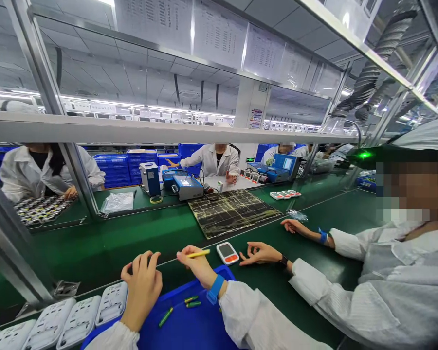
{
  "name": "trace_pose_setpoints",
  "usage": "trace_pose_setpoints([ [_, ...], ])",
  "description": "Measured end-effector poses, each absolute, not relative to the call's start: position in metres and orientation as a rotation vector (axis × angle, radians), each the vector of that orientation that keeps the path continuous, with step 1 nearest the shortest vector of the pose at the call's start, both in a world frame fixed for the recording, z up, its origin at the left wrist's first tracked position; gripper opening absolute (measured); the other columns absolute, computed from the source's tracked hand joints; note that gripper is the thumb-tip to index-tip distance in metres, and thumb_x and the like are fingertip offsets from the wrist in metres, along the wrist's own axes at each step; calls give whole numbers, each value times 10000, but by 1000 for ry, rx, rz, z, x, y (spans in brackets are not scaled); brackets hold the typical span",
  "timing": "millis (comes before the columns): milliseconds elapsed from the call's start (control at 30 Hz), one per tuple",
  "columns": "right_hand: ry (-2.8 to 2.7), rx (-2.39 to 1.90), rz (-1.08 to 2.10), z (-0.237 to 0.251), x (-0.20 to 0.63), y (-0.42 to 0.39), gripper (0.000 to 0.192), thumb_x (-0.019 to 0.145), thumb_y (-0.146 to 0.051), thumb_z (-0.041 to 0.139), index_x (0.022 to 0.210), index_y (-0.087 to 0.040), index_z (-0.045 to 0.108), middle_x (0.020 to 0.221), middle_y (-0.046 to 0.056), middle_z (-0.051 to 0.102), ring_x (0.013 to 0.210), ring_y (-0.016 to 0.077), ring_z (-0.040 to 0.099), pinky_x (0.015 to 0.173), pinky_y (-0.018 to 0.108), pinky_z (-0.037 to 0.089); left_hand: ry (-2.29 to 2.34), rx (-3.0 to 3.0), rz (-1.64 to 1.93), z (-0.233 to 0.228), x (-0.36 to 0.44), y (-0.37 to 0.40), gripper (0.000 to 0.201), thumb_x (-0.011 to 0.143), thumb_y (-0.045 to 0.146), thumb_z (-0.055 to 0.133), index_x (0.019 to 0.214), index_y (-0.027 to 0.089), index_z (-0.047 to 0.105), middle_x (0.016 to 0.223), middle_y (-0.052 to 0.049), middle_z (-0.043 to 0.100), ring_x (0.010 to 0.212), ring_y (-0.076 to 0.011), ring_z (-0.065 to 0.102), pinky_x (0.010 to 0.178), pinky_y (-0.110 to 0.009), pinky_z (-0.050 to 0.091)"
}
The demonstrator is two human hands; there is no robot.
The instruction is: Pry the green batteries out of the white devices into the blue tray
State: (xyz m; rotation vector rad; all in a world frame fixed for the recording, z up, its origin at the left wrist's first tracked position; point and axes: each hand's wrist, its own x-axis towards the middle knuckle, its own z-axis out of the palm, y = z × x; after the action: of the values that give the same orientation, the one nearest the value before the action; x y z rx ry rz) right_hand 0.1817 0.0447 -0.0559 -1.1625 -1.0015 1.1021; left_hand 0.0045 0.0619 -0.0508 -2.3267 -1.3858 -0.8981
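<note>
My right hand (199,267), with a blue band on its wrist, grips a slim yellow pen-like stick (199,253) that points right. My left hand (144,287) is raised over the left rim of a blue tray (190,333). Its fingers are bent and apart, and nothing shows in them. Several green batteries (165,317) lie in the tray. Just right of the stick's tip, a white device (227,253) with a grey screen and orange buttons lies on the green bench. White plastic housings (111,302) stand in a row left of my left hand.
At my right, a co-worker's hand (261,253) is beside the white device. A dark gridded mat (235,211) lies ahead, with blue-and-grey instruments (190,187) behind it. More white devices (285,194) lie beyond. A metal post (78,180) and a crossbar (149,129) frame the bench.
</note>
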Motion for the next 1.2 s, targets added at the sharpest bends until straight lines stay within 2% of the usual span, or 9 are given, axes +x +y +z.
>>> trace_pose_setpoints([
  [167, -1383, -1793, 426, -42, 215, 43, 133, 894, -315, 541, 896, -193, 595, 838, 75, 660, 932, 241, 593, 915, 404, 289, -1461, -2307, -909, -49, 2, 64, 344, 818, 116, 383, 1076, 187, 599, 1110, -116, 591, 1080, -261, 474, 899, -489, 252],
  [300, -1164, -2074, 310, -41, 241, 45, 108, 852, -199, 559, 936, -132, 549, 1025, 235, 617, 1064, 360, 539, 914, 588, 211, -1447, -2364, -899, -47, 3, 62, 348, 806, 103, 392, 1073, 192, 597, 1115, -113, 597, 1089, -253, 471, 924, -493, 235],
  [400, -1037, -2175, 400, -46, 254, 44, 207, 684, -116, 699, 811, -143, 537, 936, 219, 628, 1015, 408, 554, 844, 645, 256, -1465, -2370, -930, -48, 2, 61, 352, 804, 92, 380, 1061, 195, 599, 1104, -106, 599, 1094, -253, 470, 926, -498, 231],
  [500, -1020, -2086, 551, -46, 261, 42, 311, 559, -75, 748, 729, -173, 506, 847, 143, 633, 986, 390, 570, 849, 594, 322, -1459, -2425, -989, -47, 2, 60, 334, 802, 107, 399, 1049, 205, 602, 1098, -98, 601, 1097, -252, 469, 935, -496, 232],
  [600, -1064, -1866, 738, -35, 255, 39, 276, 632, -228, 730, 796, -193, 510, 846, 89, 636, 955, 311, 598, 831, 459, 413, -1437, -2584, -1071, -45, 3, 55, 321, 776, 207, 512, 1087, 230, 588, 1147, -89, 583, 1131, -269, 440, 955, -492, 255],
  [767, -1096, -1157, 1444, -14, 214, 19, 531, 853, -602, 359, 1053, -152, 557, 917, 121, 667, 904, 258, 641, 779, 393, 471, -1539, -3005, -1420, -43, 10, 38, 799, 660, 386, 693, 1369, 274, 342, 1352, -95, 412, 1263, -293, 359, 1028, -493, 310],
  [900, -809, -511, 1933, -20, 180, 6, 533, 768, -581, 552, 1096, -161, 563, 948, 116, 689, 874, 261, 649, 797, 388, 462, -1546, -3169, -1711, -43, 15, 28, 861, 601, 401, 742, 1362, 273, 360, 1331, -101, 390, 1222, -281, 429, 1005, -442, 390],
  [1067, -640, -671, 1911, -41, 166, 12, 462, 793, -581, 554, 945, -148, 609, 834, 108, 696, 747, 238, 656, 651, 344, 489, -1811, -2927, -1581, -34, 18, 26, 715, 510, 225, 728, 1191, 229, 510, 1201, -84, 464, 1129, -286, 484, 973, -474, 389],
  [1200, -649, -1051, 1412, -49, 174, 14, 520, 745, -677, 571, 842, -169, 627, 614, 38, 654, 481, 147, 552, 467, 251, 420, -1741, -2805, -1327, -24, 14, 26, 642, 480, 229, 707, 1092, 212, 514, 1120, -74, 505, 1144, -309, 435, 988, -509, 305],
])
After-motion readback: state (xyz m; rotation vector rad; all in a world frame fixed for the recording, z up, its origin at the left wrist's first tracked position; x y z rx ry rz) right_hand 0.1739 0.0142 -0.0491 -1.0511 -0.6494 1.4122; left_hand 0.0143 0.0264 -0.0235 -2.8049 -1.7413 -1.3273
